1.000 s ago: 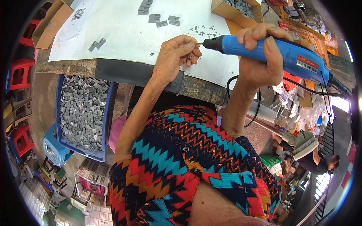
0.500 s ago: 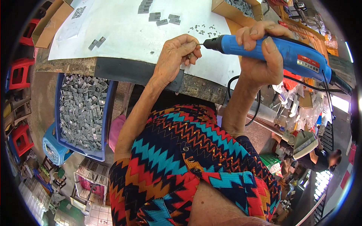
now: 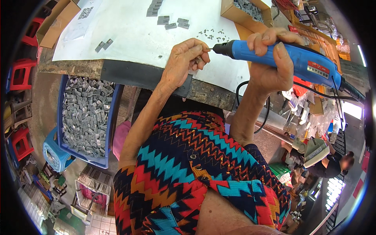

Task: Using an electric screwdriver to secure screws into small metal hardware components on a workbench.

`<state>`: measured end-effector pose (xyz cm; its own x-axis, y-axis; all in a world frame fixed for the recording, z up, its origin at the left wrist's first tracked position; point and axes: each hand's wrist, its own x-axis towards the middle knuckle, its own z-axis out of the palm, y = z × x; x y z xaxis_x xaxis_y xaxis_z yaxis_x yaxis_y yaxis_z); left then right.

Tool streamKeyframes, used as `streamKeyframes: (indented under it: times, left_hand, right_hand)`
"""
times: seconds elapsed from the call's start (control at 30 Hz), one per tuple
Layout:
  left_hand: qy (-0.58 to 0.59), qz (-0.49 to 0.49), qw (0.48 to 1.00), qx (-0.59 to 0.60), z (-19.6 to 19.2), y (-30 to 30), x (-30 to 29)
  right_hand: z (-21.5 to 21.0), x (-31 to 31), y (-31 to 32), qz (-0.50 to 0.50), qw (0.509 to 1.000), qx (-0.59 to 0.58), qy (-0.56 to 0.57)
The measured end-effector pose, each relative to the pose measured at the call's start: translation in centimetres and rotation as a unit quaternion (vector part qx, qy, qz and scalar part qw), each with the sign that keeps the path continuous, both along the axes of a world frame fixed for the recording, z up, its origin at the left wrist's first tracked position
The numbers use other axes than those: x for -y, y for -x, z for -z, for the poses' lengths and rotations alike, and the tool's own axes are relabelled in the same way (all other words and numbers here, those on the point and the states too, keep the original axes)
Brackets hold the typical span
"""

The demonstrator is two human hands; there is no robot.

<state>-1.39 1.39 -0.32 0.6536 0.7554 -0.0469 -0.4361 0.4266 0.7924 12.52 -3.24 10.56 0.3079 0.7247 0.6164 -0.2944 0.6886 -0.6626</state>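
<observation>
My right hand (image 3: pixel 270 58) is wrapped round a blue electric screwdriver (image 3: pixel 244 51), held sideways above the table with its black nose and thin bit pointing left. The fingers of my left hand (image 3: pixel 184 58) are pinched together at the bit's tip. Small metal pieces (image 3: pixel 198 60), probably screws, show in its curled lower fingers. What sits right at the tip is too small to make out. On the white sheet beyond lie scattered small dark pieces (image 3: pixel 213 36), and several grey rectangular blocks (image 3: pixel 171 26) are farther back.
Two more grey blocks (image 3: pixel 103 45) lie at left on the white table sheet (image 3: pixel 129 35). A cardboard box (image 3: pixel 227 11) of grey parts stands at back right. Below the table edge, a blue crate (image 3: pixel 111 129) full of grey blocks rests near a blue stool (image 3: pixel 53 150). The black cord (image 3: pixel 239 84) loops by my right forearm.
The view has shifted slightly, so the table things sit a little lower and to the right. Both hands keep their hold, with the bit still at my left fingertips.
</observation>
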Motion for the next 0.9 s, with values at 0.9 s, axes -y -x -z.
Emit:
streamKeyframes:
  times: [0.9]
  left_hand:
    - [-0.6, -0.224, 0.607, -0.47, 1.5, -0.5, -5.4]
  right_hand:
    - [0.5, 0.9, -1.5, 0.028, 0.999, -0.017, 0.017]
